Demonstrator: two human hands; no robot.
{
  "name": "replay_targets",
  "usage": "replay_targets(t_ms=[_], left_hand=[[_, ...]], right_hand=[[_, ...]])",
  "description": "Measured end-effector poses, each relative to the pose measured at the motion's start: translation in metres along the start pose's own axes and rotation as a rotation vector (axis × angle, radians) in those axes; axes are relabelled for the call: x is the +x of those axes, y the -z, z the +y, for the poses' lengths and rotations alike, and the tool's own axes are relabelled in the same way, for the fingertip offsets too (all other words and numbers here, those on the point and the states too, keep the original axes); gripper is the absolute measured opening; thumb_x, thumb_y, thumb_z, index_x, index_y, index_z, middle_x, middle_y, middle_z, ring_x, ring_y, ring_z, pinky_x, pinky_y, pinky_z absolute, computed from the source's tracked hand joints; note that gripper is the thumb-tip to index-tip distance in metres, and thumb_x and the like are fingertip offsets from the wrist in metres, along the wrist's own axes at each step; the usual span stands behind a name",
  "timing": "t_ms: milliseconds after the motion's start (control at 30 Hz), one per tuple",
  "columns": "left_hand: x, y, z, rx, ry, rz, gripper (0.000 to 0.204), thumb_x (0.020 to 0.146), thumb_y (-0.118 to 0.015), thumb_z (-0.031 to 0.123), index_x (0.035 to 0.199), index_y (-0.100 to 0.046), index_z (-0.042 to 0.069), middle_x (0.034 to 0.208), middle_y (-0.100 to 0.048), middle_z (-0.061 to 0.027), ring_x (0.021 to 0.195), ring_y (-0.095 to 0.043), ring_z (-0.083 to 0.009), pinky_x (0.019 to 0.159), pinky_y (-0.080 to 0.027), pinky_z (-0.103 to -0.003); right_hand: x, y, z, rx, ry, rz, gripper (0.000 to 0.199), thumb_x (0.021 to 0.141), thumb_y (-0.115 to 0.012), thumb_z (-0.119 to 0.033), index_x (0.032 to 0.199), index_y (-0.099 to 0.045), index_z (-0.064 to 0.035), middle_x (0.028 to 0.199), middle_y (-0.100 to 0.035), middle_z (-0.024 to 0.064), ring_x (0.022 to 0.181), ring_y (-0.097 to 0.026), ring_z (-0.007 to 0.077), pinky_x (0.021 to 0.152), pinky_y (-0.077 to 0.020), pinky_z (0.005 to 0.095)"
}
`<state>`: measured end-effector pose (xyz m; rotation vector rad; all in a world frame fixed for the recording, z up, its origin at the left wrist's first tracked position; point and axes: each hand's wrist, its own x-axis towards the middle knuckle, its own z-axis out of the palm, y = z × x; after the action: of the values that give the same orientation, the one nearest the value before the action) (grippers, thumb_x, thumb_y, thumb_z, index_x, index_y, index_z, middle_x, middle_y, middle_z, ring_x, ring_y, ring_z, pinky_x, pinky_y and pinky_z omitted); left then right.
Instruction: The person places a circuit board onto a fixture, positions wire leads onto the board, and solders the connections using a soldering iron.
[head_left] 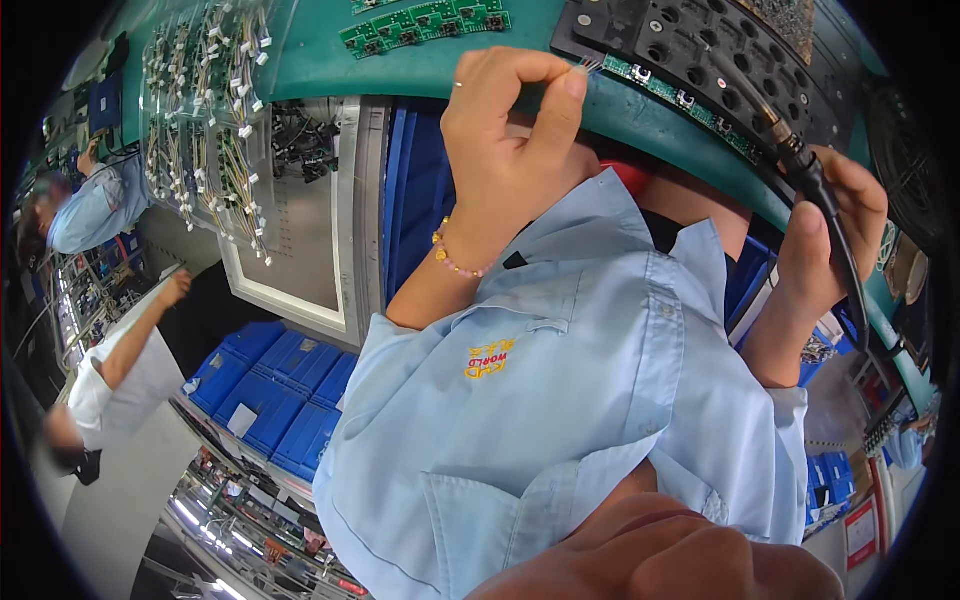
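My left hand [515, 135] pinches the ends of several thin wires [590, 66] between thumb and forefinger. They meet the near end of a narrow green circuit board strip [685, 100], which carries small square parts. The strip lies along the edge of a black fixture plate [690, 45] with round holes. In my right hand [830, 235] is a soldering iron [800, 165], gripped by its black handle. Its metal shaft slants up and left over the plate; I cannot tell whether the tip touches anything.
More green circuit boards [425, 30] lie on the green mat [330, 55]. Wire harnesses with white connectors [225, 120] hang over the bench edge at left. Below are a metal frame [290, 300] and blue bins [265, 400]. Two people work at the far left.
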<state>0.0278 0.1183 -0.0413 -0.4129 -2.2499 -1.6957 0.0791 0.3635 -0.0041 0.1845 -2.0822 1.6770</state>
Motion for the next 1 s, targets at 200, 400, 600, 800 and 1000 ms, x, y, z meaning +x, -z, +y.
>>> replay_targets(t_ms=[200, 400, 600, 800, 1000], left_hand=[[0.01, -0.006, 0.002, 0.255, -0.181, 0.053, 0.008, 0.076, -0.068, 0.01, 0.079, -0.062, 0.006, 0.1, -0.062, -0.0098, 0.087, -0.054, -0.0245, 0.083, -0.038, -0.036], [0.012, -0.007, 0.003, 0.301, -0.151, -0.014, 0.009, 0.077, -0.067, 0.009, 0.077, -0.06, 0.003, 0.103, -0.062, -0.018, 0.089, -0.055, -0.0272, 0.084, -0.04, -0.036], [0.011, -0.01, 0.001, 0.284, -0.182, 0.017, 0.009, 0.076, -0.068, 0.008, 0.077, -0.06, 0.003, 0.104, -0.062, -0.0166, 0.089, -0.056, -0.0266, 0.082, -0.04, -0.035], [0.01, -0.009, -0.009, 0.296, -0.224, 0.016, 0.008, 0.076, -0.068, 0.007, 0.078, -0.061, 0.004, 0.104, -0.062, -0.0161, 0.089, -0.056, -0.026, 0.082, -0.04, -0.035], [0.01, -0.01, -0.009, 0.277, -0.233, 0.028, 0.008, 0.075, -0.068, 0.006, 0.078, -0.061, 0.004, 0.105, -0.062, -0.016, 0.088, -0.056, -0.0257, 0.081, -0.041, -0.034]], right_hand=[[0.005, -0.001, 0.002, 0.064, 0.127, -0.196, 0.034, 0.078, -0.071, -0.007, 0.103, -0.05, 0.0051, 0.094, -0.06, 0.0229, 0.085, -0.059, 0.022, 0.077, -0.0473, 0.03], [0.006, -0.009, -0.002, 0.029, 0.142, -0.253, 0.033, 0.079, -0.072, -0.008, 0.1, -0.05, 0.0035, 0.09, -0.06, 0.023, 0.076, -0.059, 0.0213, 0.069, -0.0475, 0.0269], [0.008, -0.017, -0.003, -0.042, 0.181, -0.308, 0.034, 0.077, -0.074, -0.006, 0.099, -0.05, 0.004, 0.089, -0.06, 0.0234, 0.074, -0.06, 0.0211, 0.067, -0.0482, 0.0267], [0.01, -0.018, -0.003, -0.072, 0.203, -0.346, 0.035, 0.074, -0.075, -0.004, 0.097, -0.05, 0.0051, 0.088, -0.06, 0.0236, 0.074, -0.06, 0.0217, 0.066, -0.0484, 0.027], [0.011, -0.019, -0.003, -0.11, 0.2, -0.376, 0.035, 0.074, -0.076, -0.005, 0.096, -0.051, 0.0051, 0.088, -0.06, 0.0239, 0.074, -0.06, 0.0217, 0.067, -0.0484, 0.0274]])
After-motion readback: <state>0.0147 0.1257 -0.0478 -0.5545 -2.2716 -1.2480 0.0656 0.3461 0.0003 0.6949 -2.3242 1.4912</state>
